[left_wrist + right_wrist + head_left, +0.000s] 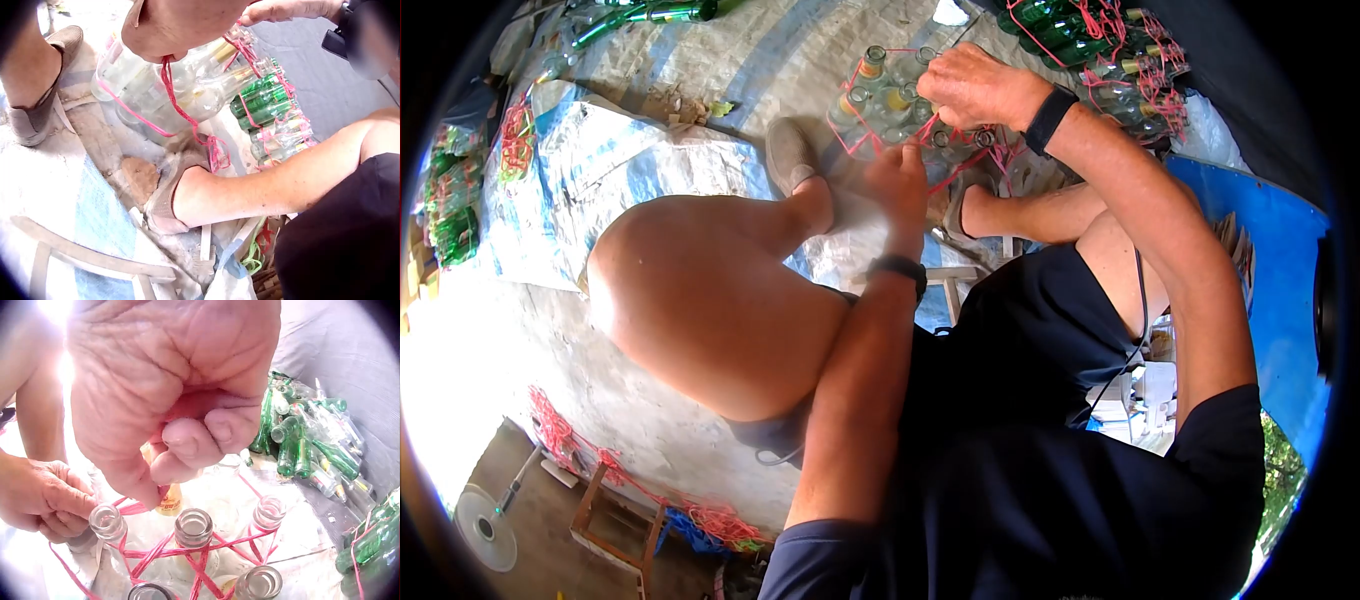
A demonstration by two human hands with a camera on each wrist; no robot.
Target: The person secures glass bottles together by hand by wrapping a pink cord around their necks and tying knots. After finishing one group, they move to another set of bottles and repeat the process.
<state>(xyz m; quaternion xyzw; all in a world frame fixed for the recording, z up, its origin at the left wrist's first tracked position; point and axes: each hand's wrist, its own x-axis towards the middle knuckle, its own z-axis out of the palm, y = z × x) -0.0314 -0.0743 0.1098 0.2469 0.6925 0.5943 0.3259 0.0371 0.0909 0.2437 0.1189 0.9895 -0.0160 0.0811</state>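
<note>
Clear bottles (194, 529) bundled beside the right shoe (164, 201). Left hand (900, 183) and right hand (977, 86): curled fingers pinch pink twine (151, 553). I judge the glass hard, slippery, breakable, collectively heavy; twine soft. I'd support the outer bodies, avoiding loose necks

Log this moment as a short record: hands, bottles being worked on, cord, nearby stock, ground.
left hand: grips pink cord
right hand: fingers curled, pinching the cord
clear bottles: grouped, mouths up
cord path: crosses between and around the necks
nearby stock: green bottles, cord around them
ground: striped sheet under the clear bottles
</note>
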